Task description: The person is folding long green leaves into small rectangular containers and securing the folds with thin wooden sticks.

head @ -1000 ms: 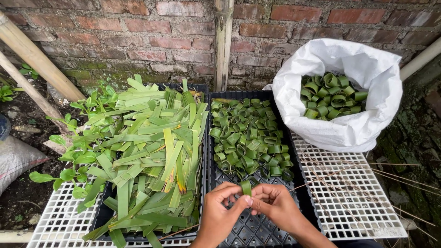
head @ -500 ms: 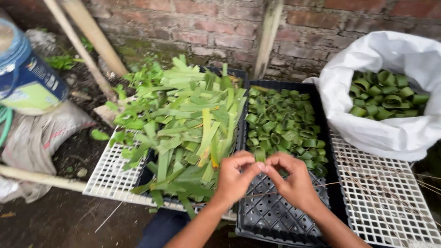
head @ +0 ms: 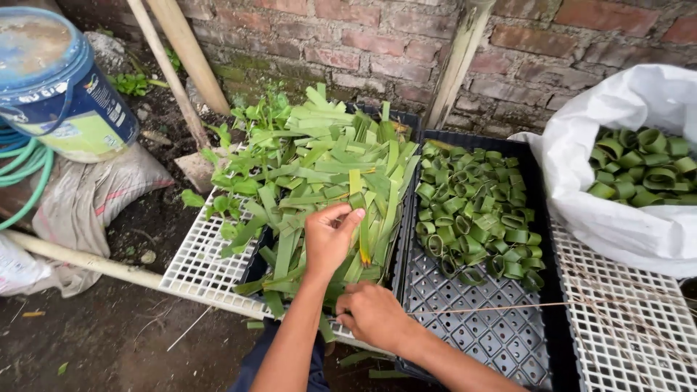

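While the left hand (head: 330,239) is pinching a leaf strip (head: 361,225) on the pile, the right hand (head: 374,316) is curling loosely just below, seemingly empty.

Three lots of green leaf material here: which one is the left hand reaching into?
The pile of flat, uncurled leaf strips on the left; the left hand rests on it. The other two lots are rolled rings.

By my left hand (head: 328,239), smooth matt leaf strips (head: 327,170); beyond my right hand (head: 372,313), black plastic tray (head: 472,319), rough brick wall (head: 348,51).
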